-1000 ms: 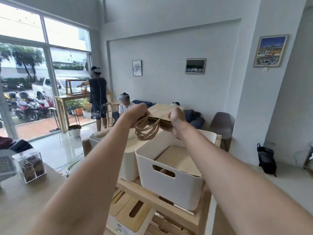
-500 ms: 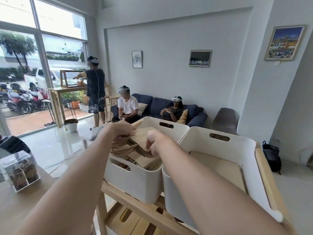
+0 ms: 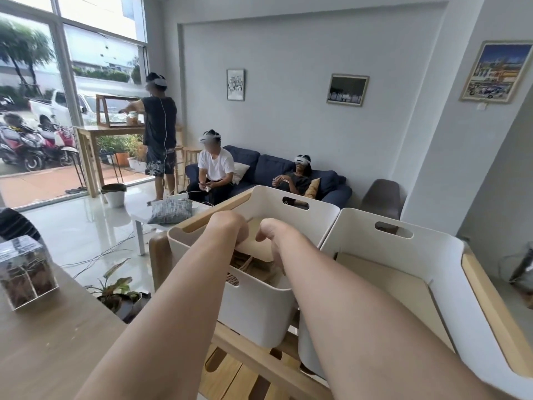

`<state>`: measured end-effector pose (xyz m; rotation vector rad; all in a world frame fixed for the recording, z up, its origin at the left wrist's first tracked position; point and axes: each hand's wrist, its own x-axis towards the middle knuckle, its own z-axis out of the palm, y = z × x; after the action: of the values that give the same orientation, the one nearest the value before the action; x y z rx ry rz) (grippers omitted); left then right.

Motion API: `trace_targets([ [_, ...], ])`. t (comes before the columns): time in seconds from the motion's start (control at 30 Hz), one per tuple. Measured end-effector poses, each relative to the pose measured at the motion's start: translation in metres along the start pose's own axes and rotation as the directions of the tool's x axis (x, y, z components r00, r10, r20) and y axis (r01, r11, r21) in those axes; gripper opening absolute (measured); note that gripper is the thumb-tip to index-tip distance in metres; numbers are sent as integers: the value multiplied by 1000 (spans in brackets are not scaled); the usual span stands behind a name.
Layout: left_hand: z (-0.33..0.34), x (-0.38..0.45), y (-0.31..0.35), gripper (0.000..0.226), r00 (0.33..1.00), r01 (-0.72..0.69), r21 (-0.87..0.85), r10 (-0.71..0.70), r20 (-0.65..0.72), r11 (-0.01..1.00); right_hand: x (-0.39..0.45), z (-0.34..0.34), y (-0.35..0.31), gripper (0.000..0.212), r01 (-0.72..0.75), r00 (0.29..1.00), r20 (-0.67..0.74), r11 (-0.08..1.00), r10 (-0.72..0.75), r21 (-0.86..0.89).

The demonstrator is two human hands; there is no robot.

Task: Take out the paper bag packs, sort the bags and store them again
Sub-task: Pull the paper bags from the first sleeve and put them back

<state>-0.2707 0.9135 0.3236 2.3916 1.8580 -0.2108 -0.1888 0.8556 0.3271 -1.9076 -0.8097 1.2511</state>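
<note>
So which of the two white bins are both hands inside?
The left white bin, holding brown bags; the right white bin has no hands in it.

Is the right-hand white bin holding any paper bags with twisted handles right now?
No. The right white bin shows only a flat tan bottom, while the paper bags with twisted handles lie in the left white bin.

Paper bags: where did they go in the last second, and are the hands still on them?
Both hands carried the paper bags down from chest height into the left white bin. The left hand and right hand now reach inside it; whether they still grip is hidden. The right bin stayed put.
</note>
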Motion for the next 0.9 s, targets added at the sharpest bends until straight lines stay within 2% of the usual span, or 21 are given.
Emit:
trace_targets([
  [0.1, 5, 3, -1, 34, 993, -60, -50, 55, -101, 997, -10, -5, -2, 47, 19, 999, 28, 1000, -19, -1],
  [0.2, 2, -5, 0, 27, 975, -114, -157, 81, -205, 981, -26, -12, 2, 18, 11, 1000, 25, 998, -12, 60],
  [0.27, -2, -8, -1, 29, 963, -137, -278, 61, -264, 951, -30, -14, 5, 19, 49, 999, -2, 991, -49, 122],
  [0.43, -14, -35, 18, 38, 900, -221, -557, -53, -433, 800, -47, -50, 3, 25, 316, 946, -156, 918, -285, 239],
  [0.5, -21, -57, 39, 38, 868, -265, -612, -92, -488, 745, -65, -80, 7, 11, 411, 910, -182, 869, -372, 277],
  [0.53, -22, -69, 53, 36, 854, -292, -616, -91, -513, 731, -71, -97, 14, 7, 435, 898, -199, 860, -392, 267],
  [0.6, -24, -94, 84, 30, 834, -340, -604, -65, -548, 721, -84, -131, 32, 13, 512, 847, -269, 840, -458, 180],
  [0.67, -26, -123, 119, 30, 826, -349, -562, -38, -563, 750, -99, -169, 57, 12, 542, 801, -331, 839, -499, 45],
  [0.73, -28, -154, 157, 30, 822, -353, -548, -28, -569, 758, -113, -208, 84, 13, 532, 789, -335, 846, -514, -45],
  [0.83, -28, -196, 215, 32, 820, -369, -570, -31, -571, 734, -129, -262, 128, 38, 460, 807, -364, 882, -465, -106],
  [0.9, -17, -226, 256, 28, 814, -399, -569, -9, -581, 719, -142, -302, 167, 36, 439, 810, -376, 890, -451, -122],
])
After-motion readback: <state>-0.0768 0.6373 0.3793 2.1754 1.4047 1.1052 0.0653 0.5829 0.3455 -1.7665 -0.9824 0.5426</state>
